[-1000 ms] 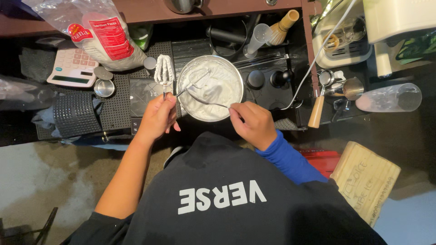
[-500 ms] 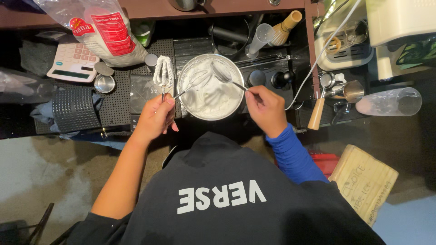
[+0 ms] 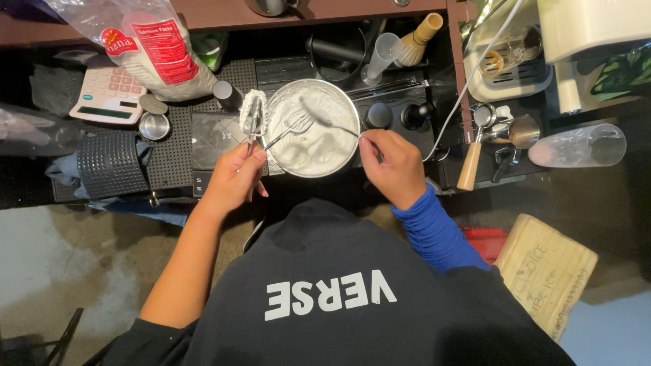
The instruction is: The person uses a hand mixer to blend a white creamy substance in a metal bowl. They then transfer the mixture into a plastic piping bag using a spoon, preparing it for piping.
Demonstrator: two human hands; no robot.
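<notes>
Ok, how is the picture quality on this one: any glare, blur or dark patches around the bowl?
Head view: the metal bowl glares bright white, washing out its contents; the spoon in the right hand is slightly motion-blurred; the left hand with its beaters is sharp; the counter around them sits in deep shadow.

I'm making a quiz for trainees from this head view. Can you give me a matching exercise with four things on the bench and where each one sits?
Things:
1. spoon
2. beaters
3. calculator
4. bamboo whisk

Places:
A. far left, beside the plastic bag
B. in the right hand, over the bowl
C. behind the bowl, to its right
D. in the left hand, at the bowl's left rim

Pairs: 1-B, 2-D, 3-A, 4-C
</notes>
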